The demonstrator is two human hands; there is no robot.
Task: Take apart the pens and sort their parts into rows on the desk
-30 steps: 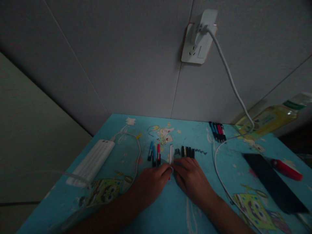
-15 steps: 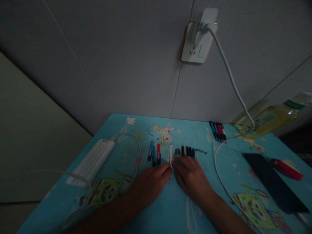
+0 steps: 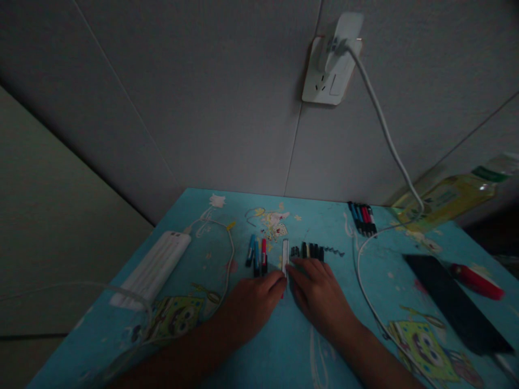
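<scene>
Several thin white pen refills (image 3: 285, 251) lie side by side on the table, pointing toward the wall, with a bit of red at their near end. My left hand (image 3: 259, 300) is closed at their left side, thumb and forefinger pinching the lower part. From the right, my right hand (image 3: 320, 289) has its curled fingertips on the same refills. Blue and red pen barrels (image 3: 257, 254) lie just beyond my left hand. Past my right fingers are black pen parts (image 3: 313, 251), small dark pieces (image 3: 295, 252) and a row of springs (image 3: 334, 251).
Several pens (image 3: 362, 219) lie together at the back right, near a tilted bottle of yellow liquid (image 3: 450, 197). A dark phone-like slab (image 3: 454, 302) and a red object (image 3: 477, 281) lie at right. A white power strip (image 3: 154, 270) is at left. A white cable (image 3: 381, 108) hangs from the wall socket (image 3: 324, 81).
Both hands stay at the refills. My right fingers have shifted very slightly; the pens and other parts have not moved.
</scene>
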